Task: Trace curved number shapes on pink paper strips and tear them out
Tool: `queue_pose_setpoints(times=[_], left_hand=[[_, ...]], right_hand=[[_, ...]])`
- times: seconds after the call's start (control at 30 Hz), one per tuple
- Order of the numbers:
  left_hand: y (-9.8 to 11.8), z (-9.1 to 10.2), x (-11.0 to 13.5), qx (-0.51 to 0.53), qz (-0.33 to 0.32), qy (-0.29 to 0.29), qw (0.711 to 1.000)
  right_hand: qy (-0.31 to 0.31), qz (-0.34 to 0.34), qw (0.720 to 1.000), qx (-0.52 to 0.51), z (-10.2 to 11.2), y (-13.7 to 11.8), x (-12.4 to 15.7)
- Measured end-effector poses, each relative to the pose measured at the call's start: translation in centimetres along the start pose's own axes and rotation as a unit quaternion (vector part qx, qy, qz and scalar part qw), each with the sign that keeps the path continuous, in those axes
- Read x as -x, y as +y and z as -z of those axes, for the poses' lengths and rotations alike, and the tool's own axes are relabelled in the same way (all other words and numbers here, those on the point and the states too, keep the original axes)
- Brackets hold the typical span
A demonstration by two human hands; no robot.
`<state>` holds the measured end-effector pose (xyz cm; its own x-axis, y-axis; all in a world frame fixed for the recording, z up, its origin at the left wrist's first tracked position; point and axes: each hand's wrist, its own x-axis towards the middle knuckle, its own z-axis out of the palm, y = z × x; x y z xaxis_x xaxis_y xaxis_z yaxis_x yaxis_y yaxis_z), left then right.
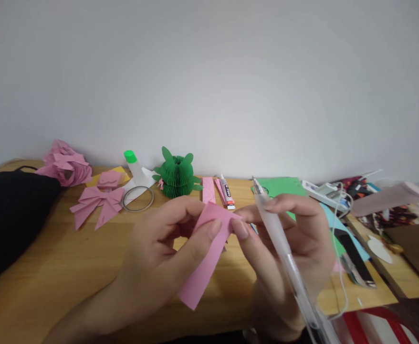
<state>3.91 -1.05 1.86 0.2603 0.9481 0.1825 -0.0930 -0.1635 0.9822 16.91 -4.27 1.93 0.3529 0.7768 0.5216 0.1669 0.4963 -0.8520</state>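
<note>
A folded strip of pink paper (204,267) is held up over the table between both hands. My left hand (170,258) pinches it near its upper end, thumb in front and fingers behind. With thumb and index finger, my right hand (288,253) grips the strip's pointed upper right corner. That same hand also carries a translucent white pen (279,234) between its other fingers, tip upward. Behind the hands stand a green honeycomb paper figure (177,177) and a pink paper bow (100,200). The fingertips behind the strip are partly hidden.
A glue stick (135,167), a ring (138,198) and a glue tube (227,193) lie along the wall. Crumpled pink paper (66,162) sits at the back left, above a black cloth item (12,215). At right are green paper (284,185), a power strip (326,196) and a cutter (356,260).
</note>
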Motion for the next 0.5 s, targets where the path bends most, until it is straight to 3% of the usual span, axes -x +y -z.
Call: queue_pose_setpoints(times=[0.17, 0.37, 0.5], left_hand=[[-0.02, -0.11, 0.23, 0.006, -0.005, 0.004, 1.0], [-0.18, 0.17, -0.11, -0.008, -0.031, -0.01, 0.999], [-0.21, 0.41, -0.47, -0.016, -0.046, -0.02, 0.999]], right_hand=[[-0.006, -0.005, 1.0, 0.005, 0.08, -0.2, -0.01], [0.029, -0.005, 1.0, -0.004, 0.12, 0.08, 0.23], [-0.012, 0.012, 0.999, -0.043, 0.38, 0.44, 0.06]])
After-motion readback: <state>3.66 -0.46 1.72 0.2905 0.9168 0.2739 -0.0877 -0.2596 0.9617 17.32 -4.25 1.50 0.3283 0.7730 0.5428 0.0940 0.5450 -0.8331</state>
